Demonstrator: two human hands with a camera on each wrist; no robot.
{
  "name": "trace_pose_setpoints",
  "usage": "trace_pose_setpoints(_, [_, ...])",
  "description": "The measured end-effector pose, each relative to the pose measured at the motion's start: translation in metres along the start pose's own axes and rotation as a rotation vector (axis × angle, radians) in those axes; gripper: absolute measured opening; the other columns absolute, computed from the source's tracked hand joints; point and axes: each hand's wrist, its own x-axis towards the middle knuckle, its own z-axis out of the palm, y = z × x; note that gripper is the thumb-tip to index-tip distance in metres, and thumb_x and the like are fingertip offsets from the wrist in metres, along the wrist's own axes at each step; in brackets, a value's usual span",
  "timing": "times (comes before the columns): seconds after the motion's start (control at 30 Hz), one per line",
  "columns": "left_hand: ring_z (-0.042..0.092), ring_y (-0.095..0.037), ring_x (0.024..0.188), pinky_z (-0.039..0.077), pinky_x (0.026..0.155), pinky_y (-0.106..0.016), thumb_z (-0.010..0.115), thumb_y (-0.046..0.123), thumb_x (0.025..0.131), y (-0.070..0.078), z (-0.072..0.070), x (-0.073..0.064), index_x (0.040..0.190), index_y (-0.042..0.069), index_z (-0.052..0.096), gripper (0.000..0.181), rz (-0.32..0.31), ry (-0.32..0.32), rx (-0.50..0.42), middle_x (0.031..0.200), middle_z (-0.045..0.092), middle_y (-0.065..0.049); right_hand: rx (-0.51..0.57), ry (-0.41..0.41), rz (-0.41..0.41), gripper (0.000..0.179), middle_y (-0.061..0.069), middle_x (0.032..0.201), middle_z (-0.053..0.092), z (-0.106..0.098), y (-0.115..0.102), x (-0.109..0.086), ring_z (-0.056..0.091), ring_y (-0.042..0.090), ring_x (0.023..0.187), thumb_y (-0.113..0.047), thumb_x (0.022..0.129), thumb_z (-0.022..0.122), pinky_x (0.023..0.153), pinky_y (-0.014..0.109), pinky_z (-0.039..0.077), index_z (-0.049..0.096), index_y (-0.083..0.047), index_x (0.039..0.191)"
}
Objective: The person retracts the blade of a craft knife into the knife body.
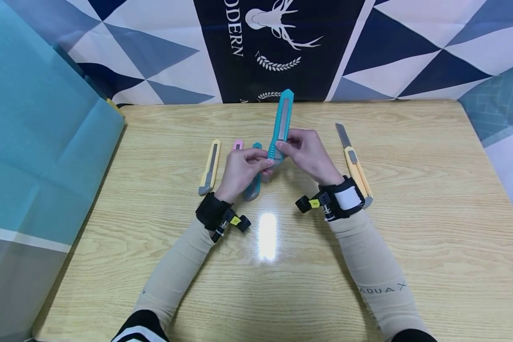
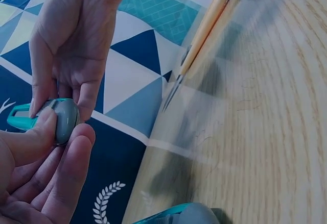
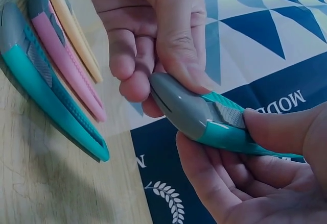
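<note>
A teal box cutter (image 1: 283,116) with a grey end cap is held up between both hands, its teal tip pointing away and no blade showing past it. My right hand (image 1: 309,151) grips the body, its thumb on the grey slider (image 3: 228,115) in the right wrist view. At the cap end, the thumb and fingers of my left hand (image 1: 242,170) pinch the cutter. Beneath and beside the left hand lie a second teal box cutter (image 1: 253,190) and a pink one (image 3: 66,55), both partly hidden by it in the head view.
A yellow box cutter (image 1: 210,166) lies left of the left hand, blade in. Beyond the right wrist lies another yellow one (image 1: 358,175), its blade (image 1: 343,135) extended away from me. Patterned cloth (image 1: 166,52) hangs behind the wooden table (image 1: 432,213).
</note>
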Motion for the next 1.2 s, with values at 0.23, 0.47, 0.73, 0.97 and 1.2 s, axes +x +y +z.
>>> trace_pose_setpoints(0.23, [0.066, -0.019, 0.064, 0.058, 0.065, -0.049, 0.068, 0.007, 0.083, 0.001, 0.000, 0.001, 0.095, -0.004, 0.067, 0.016, -0.006, -0.005, -0.008, 0.077, 0.070, -0.017, -0.008, 0.000, 0.024, 0.018, 0.022, 0.094, 0.064, 0.000, 0.015, 0.005, 0.064, 0.026, 0.079, -0.006, 0.093, 0.055, 0.066, 0.021, 0.051, 0.062, 0.006, 0.104])
trace_pose_setpoints(0.47, [0.066, -0.025, 0.068, 0.057, 0.067, -0.052, 0.067, 0.008, 0.085, 0.002, -0.004, 0.000, 0.097, -0.004, 0.066, 0.017, -0.027, -0.047, -0.052, 0.081, 0.069, -0.018, -0.020, 0.025, 0.019, 0.019, 0.013, 0.090, 0.066, 0.003, 0.033, 0.013, 0.064, 0.016, 0.075, -0.015, 0.093, 0.058, 0.068, 0.031, 0.056, 0.064, 0.001, 0.101])
trace_pose_setpoints(0.73, [0.065, -0.035, 0.072, 0.055, 0.070, -0.055, 0.065, 0.002, 0.086, 0.025, -0.006, -0.006, 0.099, -0.010, 0.063, 0.018, -0.044, -0.058, -0.061, 0.082, 0.068, -0.025, 0.027, 0.076, 0.000, 0.021, 0.014, 0.089, 0.063, 0.003, 0.033, 0.015, 0.064, 0.017, 0.072, -0.010, 0.093, 0.056, 0.065, 0.040, 0.059, 0.058, 0.002, 0.110])
trace_pose_setpoints(0.97, [0.064, -0.035, 0.073, 0.054, 0.073, -0.057, 0.065, 0.003, 0.085, 0.031, -0.007, -0.007, 0.098, -0.010, 0.063, 0.018, -0.073, -0.103, -0.051, 0.081, 0.067, -0.027, -0.021, 0.128, 0.008, 0.018, 0.013, 0.084, 0.062, 0.002, 0.036, 0.014, 0.062, 0.024, 0.065, -0.007, 0.092, 0.057, 0.053, 0.023, 0.057, 0.061, 0.003, 0.106])
trace_pose_setpoints(1.2, [0.065, -0.031, 0.072, 0.056, 0.072, -0.052, 0.064, 0.005, 0.087, 0.029, -0.007, -0.006, 0.100, -0.009, 0.063, 0.019, -0.089, -0.146, -0.024, 0.082, 0.067, -0.027, -0.075, 0.136, 0.050, 0.018, 0.014, 0.080, 0.064, -0.001, 0.039, 0.013, 0.062, 0.032, 0.064, -0.006, 0.090, 0.057, 0.046, 0.017, 0.050, 0.063, 0.004, 0.103])
